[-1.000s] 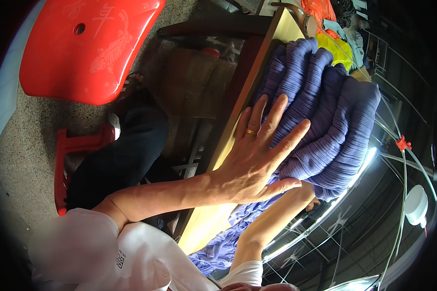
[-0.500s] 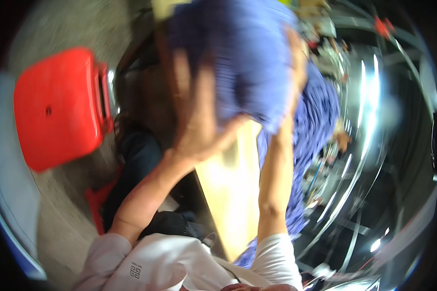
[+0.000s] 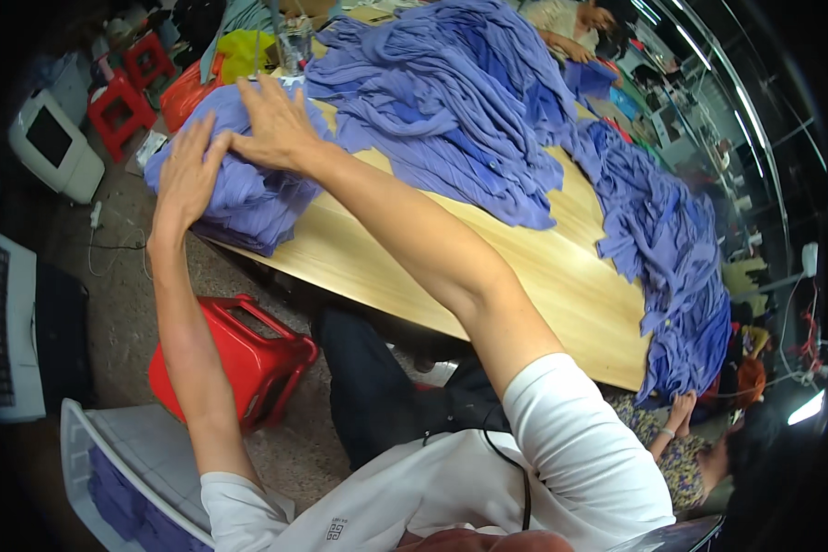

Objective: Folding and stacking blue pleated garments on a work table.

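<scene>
Here the left hand (image 3: 189,175) lies flat, fingers spread, on the near side of a folded stack of purple cloth (image 3: 239,179) that sits at the ten o'clock corner of the wooden table (image 3: 524,267). The right hand (image 3: 276,124) presses down on the top of the same stack, at about eleven o'clock, palm down with fingers splayed; neither hand grips anything, both simply rest open on the fabric, close together but not touching. From twelve to three o'clock a large loose heap of purple garments (image 3: 469,101) spreads over the tabletop and trails along its far edge. Below the table edge, at about eight o'clock, stands a red plastic stool (image 3: 239,359); another small red stool (image 3: 120,110) stands at ten o'clock on the floor beside a white box-shaped machine (image 3: 55,143). At seven o'clock a white crate (image 3: 129,460) holds more purple cloth. At four o'clock another person's hand (image 3: 681,409) touches the hanging cloth.
</scene>
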Demonstrator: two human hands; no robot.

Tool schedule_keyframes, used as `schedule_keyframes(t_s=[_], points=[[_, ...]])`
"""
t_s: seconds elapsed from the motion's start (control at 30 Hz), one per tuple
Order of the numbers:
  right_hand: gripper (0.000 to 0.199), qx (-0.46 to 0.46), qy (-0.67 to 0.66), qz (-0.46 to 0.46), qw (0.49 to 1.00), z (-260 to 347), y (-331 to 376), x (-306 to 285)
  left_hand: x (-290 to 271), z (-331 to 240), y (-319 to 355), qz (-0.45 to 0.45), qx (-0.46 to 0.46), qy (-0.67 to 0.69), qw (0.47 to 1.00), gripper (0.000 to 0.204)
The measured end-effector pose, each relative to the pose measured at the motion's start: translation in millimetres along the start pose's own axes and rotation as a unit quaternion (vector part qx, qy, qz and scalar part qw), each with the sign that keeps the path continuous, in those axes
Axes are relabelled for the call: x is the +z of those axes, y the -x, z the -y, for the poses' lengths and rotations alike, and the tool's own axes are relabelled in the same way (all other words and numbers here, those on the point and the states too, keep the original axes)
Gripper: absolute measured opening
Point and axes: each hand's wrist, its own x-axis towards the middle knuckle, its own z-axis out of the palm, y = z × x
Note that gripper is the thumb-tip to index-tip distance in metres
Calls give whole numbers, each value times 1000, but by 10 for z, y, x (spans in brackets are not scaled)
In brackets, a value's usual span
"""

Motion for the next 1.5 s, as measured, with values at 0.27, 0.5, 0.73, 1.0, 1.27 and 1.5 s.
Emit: schedule_keyframes(t_s=[0.27, 0.5, 0.73, 1.0, 1.27, 1.5], points=[[89, 128, 131, 22, 983, -938, 1938, -1370, -63, 87, 219, 46, -47, 3, 998, 87], [83, 250, 156, -56, 954, -1880, 2768, -2104, -322, -247, 41, 85, -90, -14, 992, 90], [75, 208, 218, -180, 936, -2520, 1972, -2043, -2, -1337, -185, -69, 134, -116, 982, 65], [25, 148, 2, -340, 928, -2796, 1473, -2545, 1587, -2726, -824, -47, 128, 206, 969, 73], [9, -85, 92, -339, 932, -1562, 2788, -3710, 2067, -3132, -1290, -104, 223, 129, 961, 76], [38, 157, 231, 12, 960, -1909, 4969, -3343, 2427, -3252, -469, -79, 291, 21, 953, 16]])
